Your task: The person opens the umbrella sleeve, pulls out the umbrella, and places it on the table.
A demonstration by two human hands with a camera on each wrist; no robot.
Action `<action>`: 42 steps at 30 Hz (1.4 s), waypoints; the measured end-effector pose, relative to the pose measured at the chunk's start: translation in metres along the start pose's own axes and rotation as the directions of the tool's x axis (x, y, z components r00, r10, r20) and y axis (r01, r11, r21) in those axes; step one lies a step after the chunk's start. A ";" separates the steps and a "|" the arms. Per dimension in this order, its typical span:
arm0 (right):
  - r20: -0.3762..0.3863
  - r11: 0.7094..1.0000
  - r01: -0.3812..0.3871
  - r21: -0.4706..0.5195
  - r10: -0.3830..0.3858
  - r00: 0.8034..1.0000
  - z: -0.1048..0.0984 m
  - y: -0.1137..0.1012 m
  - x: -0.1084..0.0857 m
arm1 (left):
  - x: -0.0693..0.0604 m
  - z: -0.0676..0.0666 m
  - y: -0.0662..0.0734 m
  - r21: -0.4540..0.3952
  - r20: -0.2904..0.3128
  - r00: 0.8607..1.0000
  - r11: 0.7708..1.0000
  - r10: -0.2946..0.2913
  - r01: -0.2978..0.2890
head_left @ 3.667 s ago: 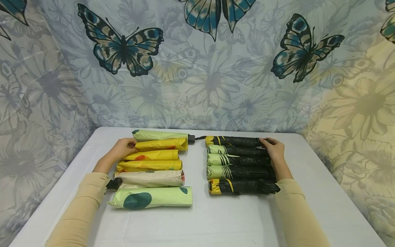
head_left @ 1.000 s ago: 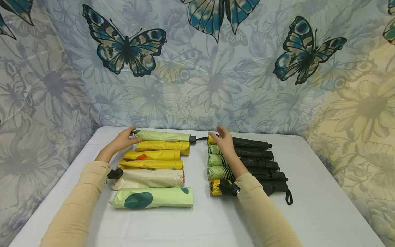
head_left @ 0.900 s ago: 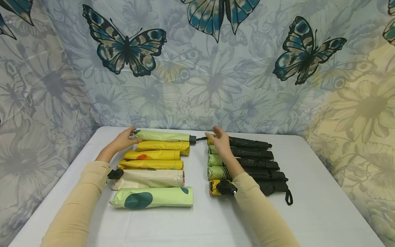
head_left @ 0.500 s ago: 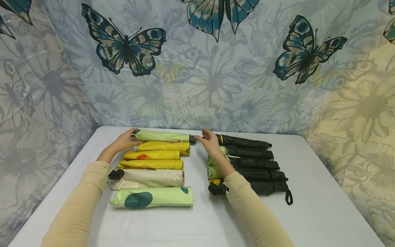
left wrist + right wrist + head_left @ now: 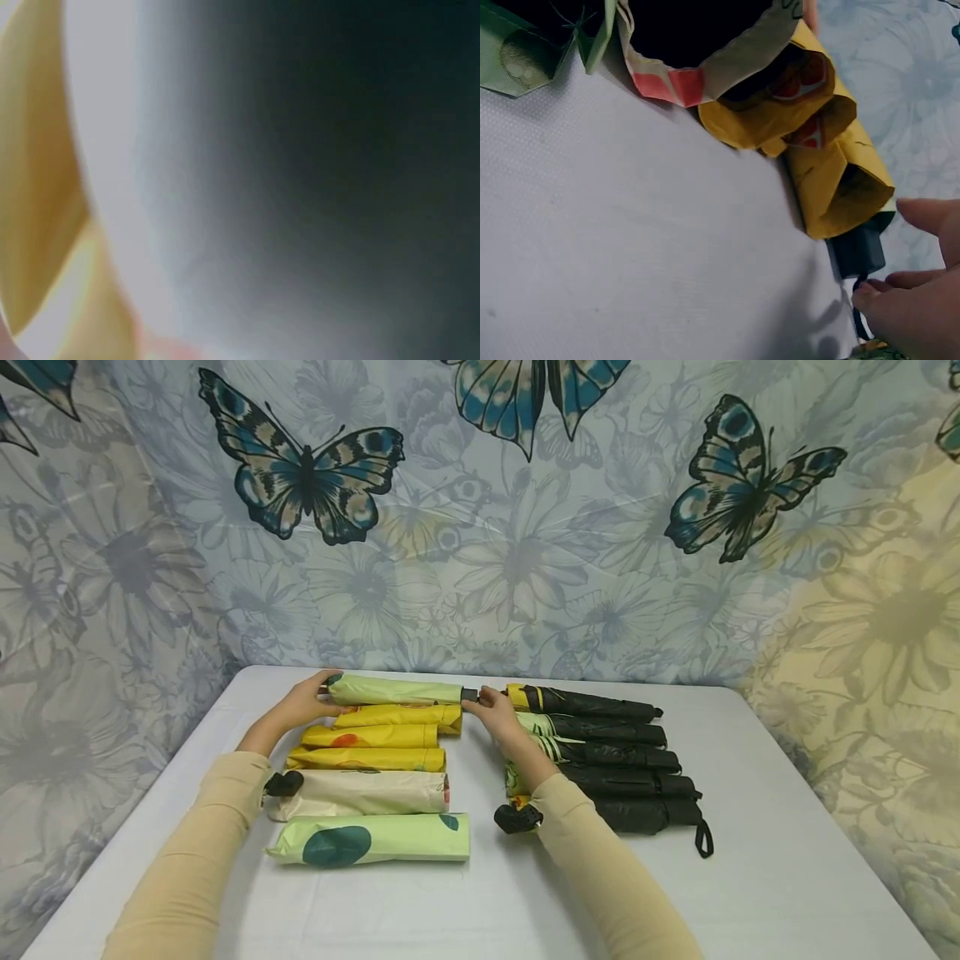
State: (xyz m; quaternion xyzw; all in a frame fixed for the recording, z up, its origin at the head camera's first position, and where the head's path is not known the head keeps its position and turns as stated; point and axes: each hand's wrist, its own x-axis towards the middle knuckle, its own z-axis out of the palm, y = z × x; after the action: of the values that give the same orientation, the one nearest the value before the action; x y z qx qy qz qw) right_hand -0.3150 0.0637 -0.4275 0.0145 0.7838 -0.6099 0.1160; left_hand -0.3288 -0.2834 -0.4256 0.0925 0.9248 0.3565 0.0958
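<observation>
At the back of the left row lies a folded umbrella in a light green sleeve (image 5: 397, 690), its black handle (image 5: 470, 695) sticking out to the right. My left hand (image 5: 302, 700) holds the sleeve's left end between thumb and fingers. My right hand (image 5: 497, 714) is at the handle end. In the right wrist view the thumb touches the black strap (image 5: 860, 319), while a straight finger (image 5: 922, 214) reaches past the handle. A yellow sleeve (image 5: 408, 717) lies just in front. The left wrist view is mostly dark and blurred.
More yellow sleeves (image 5: 367, 737), a cream sleeve (image 5: 367, 795) and a green dotted sleeve (image 5: 405, 841) line the left of the white table (image 5: 420, 914). On the right lie several folded black umbrellas (image 5: 600, 702) with yellow or green ends. A butterfly-print cloth (image 5: 480, 577) hangs behind.
My right hand has moved left from the right-hand umbrellas to the black handle. Earlier, my left hand shifted from the yellow sleeve to the green sleeve's end, where it stays.
</observation>
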 end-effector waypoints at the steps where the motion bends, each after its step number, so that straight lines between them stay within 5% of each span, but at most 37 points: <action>1: -0.003 1.000 -0.010 -0.011 0.010 1.000 0.001 0.001 0.001 | 0.000 0.000 0.000 -0.006 0.002 1.000 1.000 -0.001 0.001; 10: -0.021 0.996 -0.017 -0.084 0.015 1.000 0.008 0.005 0.000 | 0.000 0.000 0.000 -0.017 -0.001 1.000 1.000 -0.015 0.015; 26: -0.111 0.992 0.109 0.065 -0.102 0.989 0.012 0.005 -0.005 | 0.002 0.000 -0.006 0.005 -0.062 0.998 1.000 -0.009 0.009; 35: -0.140 0.980 0.095 0.174 -0.071 0.988 0.013 0.001 -0.002 | -0.001 -0.001 -0.005 0.036 -0.075 0.997 0.999 0.032 -0.029; 42: -0.113 0.956 0.107 0.272 -0.078 0.991 0.013 0.002 -0.002 | -0.003 0.000 -0.003 0.043 -0.087 0.996 0.999 0.002 0.002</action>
State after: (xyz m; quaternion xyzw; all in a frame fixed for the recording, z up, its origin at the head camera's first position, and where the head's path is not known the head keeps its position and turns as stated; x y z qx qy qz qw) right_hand -0.3107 0.0521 -0.4321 0.0247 0.6952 -0.7170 0.0443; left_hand -0.3265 -0.2861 -0.4269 0.0788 0.9355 0.3402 0.0535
